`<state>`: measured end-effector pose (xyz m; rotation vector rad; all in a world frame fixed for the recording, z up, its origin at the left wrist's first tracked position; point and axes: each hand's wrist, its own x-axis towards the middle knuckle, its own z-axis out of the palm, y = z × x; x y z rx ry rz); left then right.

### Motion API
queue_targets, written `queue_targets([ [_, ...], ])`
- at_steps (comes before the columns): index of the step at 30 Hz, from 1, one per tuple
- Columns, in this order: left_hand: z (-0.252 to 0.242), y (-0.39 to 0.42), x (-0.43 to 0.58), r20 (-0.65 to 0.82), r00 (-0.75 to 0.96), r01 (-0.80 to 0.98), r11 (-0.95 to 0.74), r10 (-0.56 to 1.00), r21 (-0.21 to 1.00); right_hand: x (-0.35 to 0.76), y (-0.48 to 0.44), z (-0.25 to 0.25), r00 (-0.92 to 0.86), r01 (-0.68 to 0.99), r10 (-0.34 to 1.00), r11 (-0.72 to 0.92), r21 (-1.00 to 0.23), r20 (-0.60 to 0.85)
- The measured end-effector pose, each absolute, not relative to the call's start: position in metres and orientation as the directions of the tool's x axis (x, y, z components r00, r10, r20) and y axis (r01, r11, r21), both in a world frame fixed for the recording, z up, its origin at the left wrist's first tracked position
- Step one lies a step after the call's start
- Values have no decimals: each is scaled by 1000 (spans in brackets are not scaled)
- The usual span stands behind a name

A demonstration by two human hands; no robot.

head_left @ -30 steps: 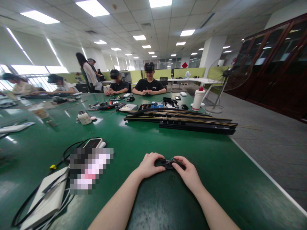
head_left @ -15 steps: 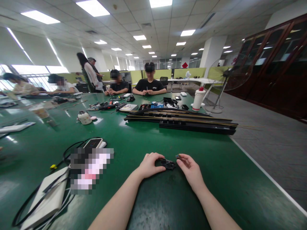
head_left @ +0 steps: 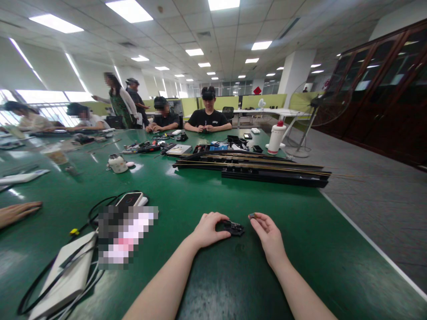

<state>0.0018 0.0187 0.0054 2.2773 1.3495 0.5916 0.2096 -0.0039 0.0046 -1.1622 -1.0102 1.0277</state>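
Note:
My left hand (head_left: 209, 230) is closed on a small black plastic part (head_left: 235, 228), gripping its left end between thumb and fingers just at the green tabletop. Fine detail shows on the part's upper side, too small to make out. To the right, apart from it, my right hand (head_left: 267, 231) pinches a tiny greyish piece (head_left: 252, 215) between thumb and fingertips. The kind of that piece cannot be told. Its remaining fingers curl behind the thumb.
Black rails (head_left: 276, 175) with thin brass-coloured rods lie across the table ahead. To my left are a phone (head_left: 129, 201), cables and a white flat box (head_left: 65, 271). A co-worker's hand (head_left: 20, 214) rests at the left edge. A white bottle (head_left: 276, 138) stands farther back.
My right hand has drawn slightly right with the tiny piece, away from the black part. My left hand keeps its place. A co-worker's hand has come in at the left.

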Motion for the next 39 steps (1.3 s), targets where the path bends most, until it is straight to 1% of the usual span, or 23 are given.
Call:
queue_targets([
  [30, 3, 20, 1, 147, 445, 701, -446, 884, 556, 211, -3, 4, 255, -145, 966, 85, -986, 46],
  [39, 5, 19, 1, 154, 441, 697, -446, 884, 562, 210, -4, 5, 246, -135, 969, 72, -988, 37],
])
